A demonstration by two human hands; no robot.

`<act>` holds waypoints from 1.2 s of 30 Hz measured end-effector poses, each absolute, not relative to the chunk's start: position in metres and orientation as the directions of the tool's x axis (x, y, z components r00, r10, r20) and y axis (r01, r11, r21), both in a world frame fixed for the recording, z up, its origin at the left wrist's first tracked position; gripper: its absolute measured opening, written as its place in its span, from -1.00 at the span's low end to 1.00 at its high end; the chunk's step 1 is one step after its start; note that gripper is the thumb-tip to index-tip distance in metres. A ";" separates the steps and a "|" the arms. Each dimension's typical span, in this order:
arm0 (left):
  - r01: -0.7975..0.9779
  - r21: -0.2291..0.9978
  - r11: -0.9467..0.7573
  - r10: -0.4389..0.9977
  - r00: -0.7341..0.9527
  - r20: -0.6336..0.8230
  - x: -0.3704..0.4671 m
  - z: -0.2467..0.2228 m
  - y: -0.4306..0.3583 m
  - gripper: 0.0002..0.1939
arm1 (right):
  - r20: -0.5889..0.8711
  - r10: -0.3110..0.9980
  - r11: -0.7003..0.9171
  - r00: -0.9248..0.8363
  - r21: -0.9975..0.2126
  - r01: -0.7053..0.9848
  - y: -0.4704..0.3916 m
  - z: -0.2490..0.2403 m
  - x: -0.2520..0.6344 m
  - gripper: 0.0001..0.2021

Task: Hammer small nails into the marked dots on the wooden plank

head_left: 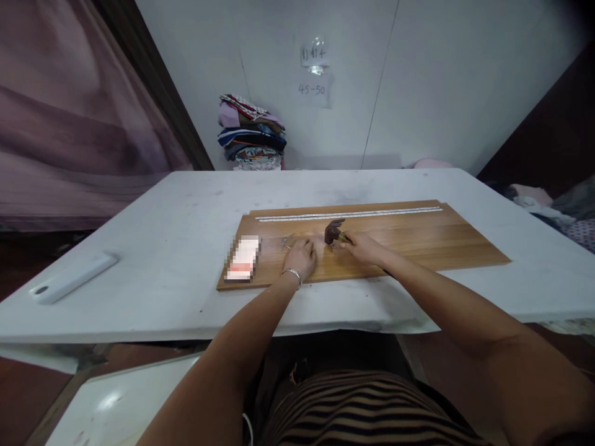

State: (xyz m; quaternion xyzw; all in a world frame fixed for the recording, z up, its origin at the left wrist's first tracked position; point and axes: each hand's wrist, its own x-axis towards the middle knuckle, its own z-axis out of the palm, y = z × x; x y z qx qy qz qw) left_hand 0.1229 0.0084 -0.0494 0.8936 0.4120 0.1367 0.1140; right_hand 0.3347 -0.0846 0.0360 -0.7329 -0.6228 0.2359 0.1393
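Observation:
My right hand (pixel 361 246) is wrapped round the handle of a claw hammer (pixel 333 233), whose dark head is just over the wooden board (pixel 409 241). Left of the hammer, my left hand (pixel 301 257) rests low on the board, a bracelet on its wrist. Its fingers are bent; whether anything is between them is too small to tell. Several nails (pixel 285 241) lie by its fingertips. Two thin pale strips (pixel 348 215) run along the board's far edge. A blurred-out flat object (pixel 243 259) sits on the board's left end.
The board lies on a white table (pixel 153 248). A white elongated object (pixel 74 279) is at the table's left. Folded cloths (pixel 252 133) are stacked behind the far edge, against a wall with paper notes (pixel 315 90). A pink curtain (pixel 69 111) hangs at left.

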 end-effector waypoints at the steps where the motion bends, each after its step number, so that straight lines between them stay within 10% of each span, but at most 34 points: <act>1: 0.706 0.314 -0.635 0.768 0.623 0.151 0.123 -0.050 0.009 -0.70 | -0.170 0.980 -0.178 0.107 -0.495 0.850 -0.085 0.036 0.334 -0.78; 36: 0.696 0.348 -0.629 0.772 0.614 0.167 0.122 -0.049 0.009 -0.71 | -0.187 0.973 -0.212 0.134 -0.499 0.840 -0.085 0.041 0.332 -0.77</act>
